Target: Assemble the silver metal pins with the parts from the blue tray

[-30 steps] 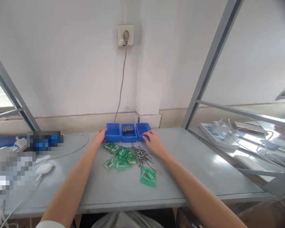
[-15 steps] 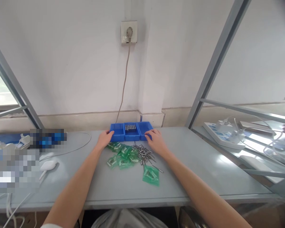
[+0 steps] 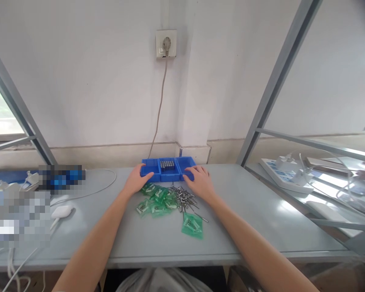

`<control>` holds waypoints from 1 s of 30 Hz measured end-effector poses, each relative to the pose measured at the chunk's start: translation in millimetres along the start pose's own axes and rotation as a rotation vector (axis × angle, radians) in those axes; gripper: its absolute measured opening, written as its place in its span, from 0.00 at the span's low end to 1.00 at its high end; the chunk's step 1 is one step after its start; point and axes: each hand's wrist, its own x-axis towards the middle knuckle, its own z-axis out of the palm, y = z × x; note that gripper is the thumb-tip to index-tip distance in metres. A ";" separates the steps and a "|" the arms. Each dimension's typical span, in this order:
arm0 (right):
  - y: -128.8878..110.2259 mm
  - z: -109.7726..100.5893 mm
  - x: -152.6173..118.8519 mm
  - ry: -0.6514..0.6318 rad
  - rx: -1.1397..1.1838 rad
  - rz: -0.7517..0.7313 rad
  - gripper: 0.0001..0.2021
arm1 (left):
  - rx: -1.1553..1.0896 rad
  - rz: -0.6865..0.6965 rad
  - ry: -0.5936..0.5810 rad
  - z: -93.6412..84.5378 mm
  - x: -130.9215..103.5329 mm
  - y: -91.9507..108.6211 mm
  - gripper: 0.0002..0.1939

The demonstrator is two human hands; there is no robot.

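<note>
Three blue plastic bins [image 3: 169,177] stand side by side near the back of the table. Upright metal pins [image 3: 167,165] are packed in the middle one. My left hand [image 3: 136,178] grips the left end, its thumb stretched along the front wall and its fingers at the side. On the right end, my right hand [image 3: 200,180] has its thumb at the front and fingers over the right bin. Just in front lie a heap of green plastic bags [image 3: 158,198] with metal parts inside and loose metal pins [image 3: 184,198]. A single filled green bag [image 3: 192,226] lies closer to me.
A white charger [image 3: 62,211] and cables lie on the table's left. Power strips [image 3: 287,174] sit beyond the frame post on the right. Behind the bins, a cord [image 3: 160,105] hangs from a wall socket [image 3: 166,44].
The left hand has shifted its hold, with its thumb now reaching farther along the bin's front. The right hand's fingers have spread a little. The bins have barely moved.
</note>
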 end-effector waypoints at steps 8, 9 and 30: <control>-24.4 14.0 18.1 -0.211 -0.187 -0.238 0.12 | 0.172 0.047 -0.028 -8.5 1.6 1.4 0.18; -26.5 16.5 19.9 -0.218 -0.202 -0.252 0.10 | 0.170 0.049 -0.027 -8.3 2.0 0.6 0.18; -26.5 18.4 17.6 -0.106 -0.003 -0.306 0.11 | 0.112 0.073 0.028 2.8 12.1 -18.9 0.15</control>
